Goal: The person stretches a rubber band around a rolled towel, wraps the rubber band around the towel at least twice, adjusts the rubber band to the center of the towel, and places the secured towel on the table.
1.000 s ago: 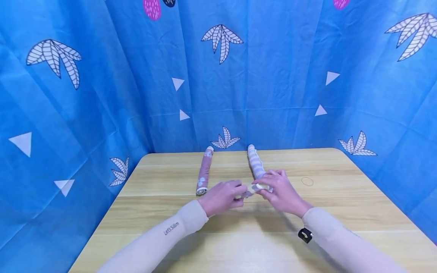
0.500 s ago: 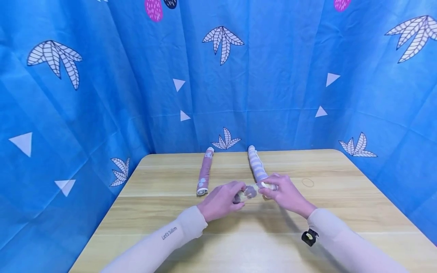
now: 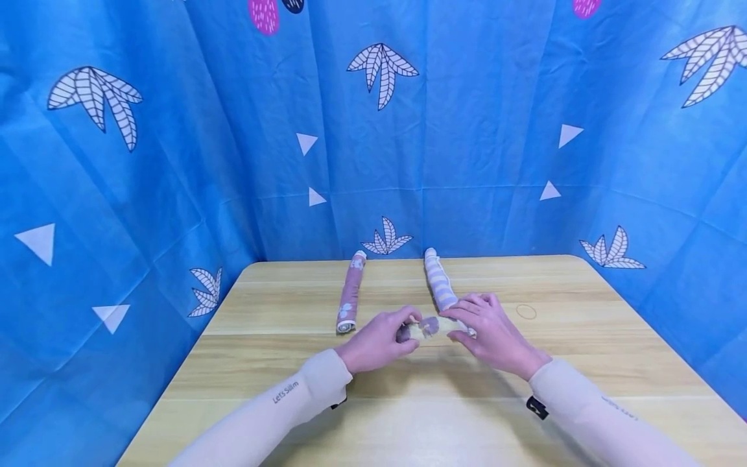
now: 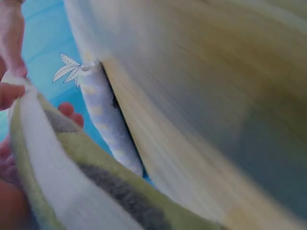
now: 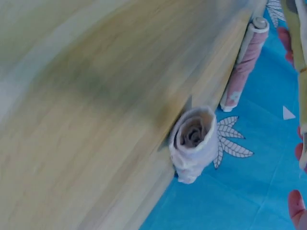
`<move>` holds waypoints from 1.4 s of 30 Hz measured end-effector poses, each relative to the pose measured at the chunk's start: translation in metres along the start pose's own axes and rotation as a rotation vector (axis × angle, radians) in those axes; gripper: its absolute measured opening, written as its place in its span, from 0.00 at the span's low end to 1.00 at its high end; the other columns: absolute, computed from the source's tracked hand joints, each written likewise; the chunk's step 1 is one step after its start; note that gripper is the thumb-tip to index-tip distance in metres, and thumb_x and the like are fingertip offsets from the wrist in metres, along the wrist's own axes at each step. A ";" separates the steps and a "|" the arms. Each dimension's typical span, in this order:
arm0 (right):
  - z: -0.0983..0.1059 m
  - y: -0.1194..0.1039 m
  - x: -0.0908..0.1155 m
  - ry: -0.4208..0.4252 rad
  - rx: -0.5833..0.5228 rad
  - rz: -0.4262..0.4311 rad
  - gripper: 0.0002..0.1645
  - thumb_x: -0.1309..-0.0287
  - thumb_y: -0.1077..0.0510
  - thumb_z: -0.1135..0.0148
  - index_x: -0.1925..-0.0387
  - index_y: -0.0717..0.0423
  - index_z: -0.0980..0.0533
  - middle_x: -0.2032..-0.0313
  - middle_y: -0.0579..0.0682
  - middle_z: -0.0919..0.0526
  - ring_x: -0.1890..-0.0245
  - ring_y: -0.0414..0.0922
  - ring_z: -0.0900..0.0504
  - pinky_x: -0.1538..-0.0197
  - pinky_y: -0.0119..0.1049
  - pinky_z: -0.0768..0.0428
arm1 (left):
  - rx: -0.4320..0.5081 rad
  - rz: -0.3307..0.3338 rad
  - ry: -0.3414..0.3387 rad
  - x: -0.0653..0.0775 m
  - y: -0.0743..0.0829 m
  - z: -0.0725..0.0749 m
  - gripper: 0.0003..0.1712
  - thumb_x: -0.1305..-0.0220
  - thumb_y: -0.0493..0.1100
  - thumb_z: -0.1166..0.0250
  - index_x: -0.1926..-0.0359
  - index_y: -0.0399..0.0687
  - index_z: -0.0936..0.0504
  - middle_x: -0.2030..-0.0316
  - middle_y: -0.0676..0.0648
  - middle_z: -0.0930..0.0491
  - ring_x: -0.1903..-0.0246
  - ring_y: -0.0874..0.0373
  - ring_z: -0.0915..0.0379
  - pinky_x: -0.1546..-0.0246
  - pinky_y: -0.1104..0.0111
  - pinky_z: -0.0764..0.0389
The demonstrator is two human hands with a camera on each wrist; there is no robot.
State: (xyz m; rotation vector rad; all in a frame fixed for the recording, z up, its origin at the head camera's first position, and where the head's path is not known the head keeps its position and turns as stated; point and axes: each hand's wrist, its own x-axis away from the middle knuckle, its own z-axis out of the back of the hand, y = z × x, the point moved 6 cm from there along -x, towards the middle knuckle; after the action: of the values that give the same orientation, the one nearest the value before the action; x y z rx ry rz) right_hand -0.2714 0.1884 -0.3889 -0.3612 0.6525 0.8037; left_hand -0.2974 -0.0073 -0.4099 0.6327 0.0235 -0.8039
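A rolled towel [image 3: 430, 326], yellow-green with grey patches and a white band along one edge, is held above the table between both hands. My left hand [image 3: 380, 340] grips its left end with thumb and fingers. At the other end my right hand [image 3: 495, 335] pinches it between thumb and fingertips. Close up in the left wrist view, the towel [image 4: 100, 177] shows its white band running lengthwise. Just behind the right hand lies a lavender-and-white striped towel roll [image 3: 439, 282], its near end partly hidden.
Left of the striped roll, a pink towel roll [image 3: 351, 292] with pale flower patterns lies on the wooden table [image 3: 262, 350]. A thin rubber-band-like ring [image 3: 526, 312] is at the right. Blue patterned curtain [image 3: 490, 117] surrounds the table's back and sides.
My right hand has shifted slightly right and changed its grip on the towel's end. More of the towel shows between the hands. The two rolls on the table have not moved.
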 end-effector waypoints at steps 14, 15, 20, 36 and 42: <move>0.000 -0.002 -0.004 0.084 -0.036 -0.078 0.20 0.56 0.60 0.22 0.56 0.52 0.16 0.59 0.48 0.11 0.58 0.45 0.19 0.50 0.46 0.36 | -0.350 -0.243 0.084 0.000 0.021 0.000 0.24 0.38 0.41 0.29 0.42 0.58 0.23 0.55 0.55 0.19 0.72 0.70 0.28 0.69 0.85 0.27; 0.000 -0.002 -0.005 0.091 -0.037 -0.079 0.20 0.56 0.60 0.21 0.57 0.52 0.16 0.60 0.48 0.11 0.58 0.45 0.19 0.51 0.46 0.36 | -0.352 -0.244 0.082 -0.001 0.021 0.000 0.23 0.39 0.41 0.28 0.44 0.57 0.22 0.57 0.55 0.20 0.73 0.70 0.28 0.70 0.85 0.27; -0.002 -0.004 -0.006 0.091 -0.057 -0.092 0.21 0.57 0.61 0.21 0.57 0.50 0.15 0.61 0.47 0.10 0.59 0.44 0.19 0.51 0.45 0.37 | -0.389 -0.268 0.060 -0.002 0.019 -0.003 0.17 0.39 0.42 0.28 0.50 0.55 0.21 0.62 0.55 0.24 0.75 0.69 0.31 0.74 0.86 0.31; -0.002 0.013 0.002 -0.031 -0.266 -0.329 0.24 0.46 0.55 0.26 0.46 0.47 0.17 0.50 0.50 0.13 0.49 0.48 0.22 0.48 0.45 0.39 | -0.069 -0.091 0.021 -0.006 -0.001 0.006 0.10 0.30 0.46 0.37 0.51 0.60 0.27 0.64 0.56 0.23 0.69 0.64 0.30 0.69 0.74 0.27; 0.002 0.003 0.000 0.015 -0.080 -0.057 0.34 0.55 0.59 0.21 0.43 0.46 0.19 0.44 0.50 0.17 0.46 0.49 0.24 0.51 0.46 0.36 | 0.069 0.033 -0.048 -0.004 -0.008 0.003 0.08 0.28 0.48 0.39 0.52 0.63 0.29 0.62 0.54 0.22 0.72 0.62 0.30 0.71 0.72 0.29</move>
State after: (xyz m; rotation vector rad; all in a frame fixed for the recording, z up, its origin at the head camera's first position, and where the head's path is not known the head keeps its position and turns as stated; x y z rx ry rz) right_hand -0.2730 0.1916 -0.3881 -0.4567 0.6223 0.7750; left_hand -0.3063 -0.0107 -0.4104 0.6774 -0.0583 -0.7902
